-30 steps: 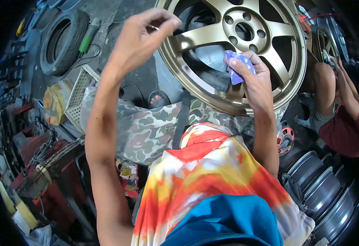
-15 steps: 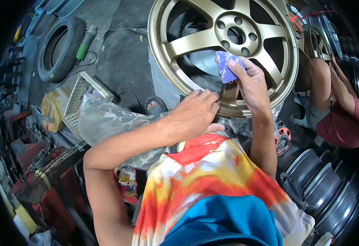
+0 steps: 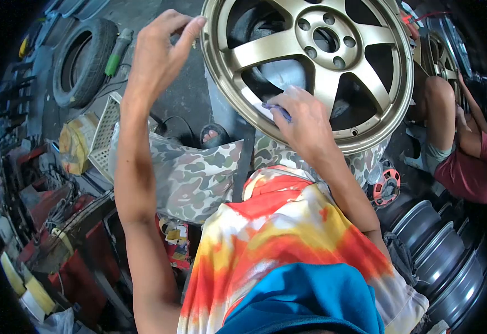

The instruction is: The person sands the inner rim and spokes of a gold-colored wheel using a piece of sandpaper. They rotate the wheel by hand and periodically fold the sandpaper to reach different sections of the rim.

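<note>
A bronze-gold spoked wheel rim (image 3: 324, 89) rests over my camouflage-covered lap. My right hand (image 3: 304, 119) is closed around a folded purple sheet (image 3: 279, 111), with its edge against the inner lip of the rim at the lower left. Most of that sheet is hidden under the fingers. My left hand (image 3: 162, 53) is raised at the rim's upper left edge, thumb and fingers apart, holding nothing; its thumb tip is beside the outer lip.
A tire (image 3: 82, 64) and a green-and-grey power tool (image 3: 118, 53) lie at upper left, near a pale perforated basket (image 3: 107, 131). Another person (image 3: 466, 161) sits at right by another rim (image 3: 441, 55). Dark rims (image 3: 443, 256) stand lower right.
My left hand has risen from the rim's lower edge to its upper left. My right hand has moved down and left with the purple sheet onto the lip. The rim has shifted slightly right.
</note>
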`<state>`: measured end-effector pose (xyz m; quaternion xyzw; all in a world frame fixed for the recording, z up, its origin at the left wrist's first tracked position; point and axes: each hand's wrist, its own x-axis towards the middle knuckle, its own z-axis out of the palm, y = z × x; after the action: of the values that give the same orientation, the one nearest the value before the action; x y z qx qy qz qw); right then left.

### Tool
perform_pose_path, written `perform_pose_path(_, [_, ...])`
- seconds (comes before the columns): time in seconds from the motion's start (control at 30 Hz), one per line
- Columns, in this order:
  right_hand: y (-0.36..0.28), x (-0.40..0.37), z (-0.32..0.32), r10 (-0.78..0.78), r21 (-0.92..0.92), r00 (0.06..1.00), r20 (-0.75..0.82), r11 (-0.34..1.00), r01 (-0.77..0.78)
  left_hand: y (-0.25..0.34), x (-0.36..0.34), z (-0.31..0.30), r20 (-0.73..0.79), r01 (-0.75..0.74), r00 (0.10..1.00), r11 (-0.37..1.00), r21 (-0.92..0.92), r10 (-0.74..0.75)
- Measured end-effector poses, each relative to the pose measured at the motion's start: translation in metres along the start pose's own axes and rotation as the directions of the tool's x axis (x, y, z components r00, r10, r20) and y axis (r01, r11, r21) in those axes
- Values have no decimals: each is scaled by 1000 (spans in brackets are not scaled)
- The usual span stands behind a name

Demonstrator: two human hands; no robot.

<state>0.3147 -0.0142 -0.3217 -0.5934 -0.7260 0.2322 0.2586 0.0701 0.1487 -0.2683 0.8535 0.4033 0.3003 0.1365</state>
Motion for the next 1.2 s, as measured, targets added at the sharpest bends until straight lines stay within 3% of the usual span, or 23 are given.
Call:
perform_pose_path(0.07, [-4,-5,2,-107,-43,993,-43,994,105,-3,3,-4,26,56,998,998,35,-57])
perform_pose_path(0.4, [-9,25,25,-52,1,997,61,999,53,-27,9,10,0,25,1000,998,-57,-25])
perform_pose_path(0.47, [2,5,21,-235,-100,968,-87,969,226,-33,6,8,-8,58,998,998,-29,-59])
perform_pose_path(0.5, [5,4,12,-148,-51,988,50,987,151,-34,5,7,-11,84,996,996,-4,-84])
perform_pose_path(0.63, [-13,24,18,-48,-25,998,42,998,49,-35,6,16,-28,58,998,998,-31,-58])
perform_pose_path(0.7, [-13,25,22,-63,-3,998,21,998,63,-7,12,17,-70,214,972,965,-150,-226])
perform_pose_path(0.77, [-6,17,27,-172,-28,984,-50,985,171,-7,14,17,-81,244,962,953,-181,-261])
perform_pose_path(0.83, [-6,10,15,-155,-7,988,11,988,155,-14,11,21,-56,312,938,904,-292,-342])
perform_pose_path(0.9, [-8,12,16,-118,19,991,64,993,117,-20,12,32,-73,314,935,905,-288,-348])
perform_pose_path(0.97, [-10,27,27,-178,-38,983,-31,983,177,-24,16,48,-84,308,936,909,-283,-343])
perform_pose_path(1.03, [-8,22,29,-179,-28,983,-33,984,179,-28,18,65,-108,297,926,877,-378,-361])
perform_pose_path(1.1, [-7,19,23,-199,-22,980,-28,980,198,-29,18,78,-162,302,913,888,-346,-374])
perform_pose_path(1.2, [-9,14,18,-84,-13,992,96,996,86,-37,19,104,-199,326,886,867,-376,-419])
